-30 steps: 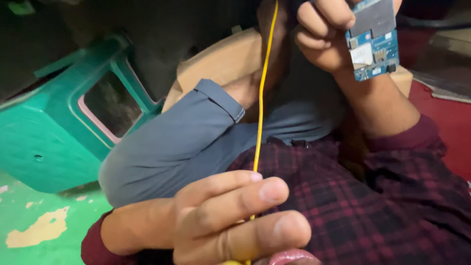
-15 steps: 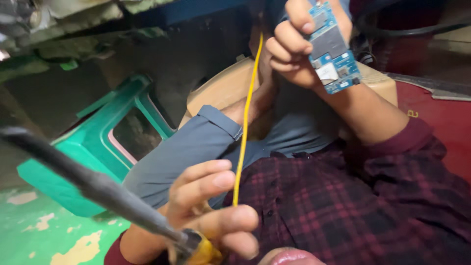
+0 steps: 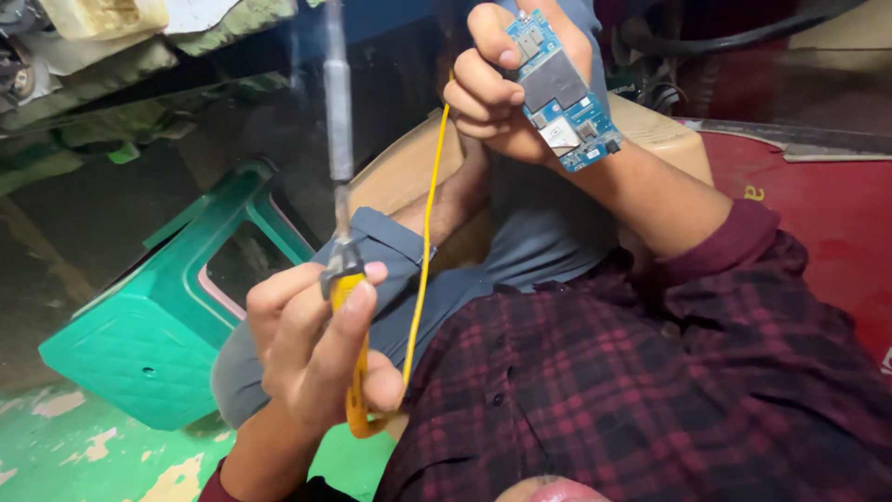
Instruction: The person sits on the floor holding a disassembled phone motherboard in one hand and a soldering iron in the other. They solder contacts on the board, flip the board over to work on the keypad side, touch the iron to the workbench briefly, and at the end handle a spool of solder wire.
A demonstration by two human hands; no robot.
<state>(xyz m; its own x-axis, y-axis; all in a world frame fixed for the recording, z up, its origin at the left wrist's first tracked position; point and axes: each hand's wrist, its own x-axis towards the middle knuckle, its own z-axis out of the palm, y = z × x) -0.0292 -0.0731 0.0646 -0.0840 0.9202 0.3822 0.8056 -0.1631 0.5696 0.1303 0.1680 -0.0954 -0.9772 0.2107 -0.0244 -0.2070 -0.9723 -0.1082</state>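
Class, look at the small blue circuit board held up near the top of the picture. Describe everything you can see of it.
The blue circuit board is a small, flat, roughly rectangular board, tilted so its long side runs diagonally. Its face carries a large grey metal shield, a smaller silvery square part near the lower end and tiny components at the top. The right hand grips it along one edge, fingers curled around, raised above the lap. A yellow wire hangs beside that hand; whether it joins the board cannot be told.

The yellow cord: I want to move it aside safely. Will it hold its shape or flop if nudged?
Probably floppy: the yellow cord hangs in a loose curve from the soldering iron in the left hand. It looks thin and light, so it should swing freely. Near the circuit board in the right hand, it might snag.
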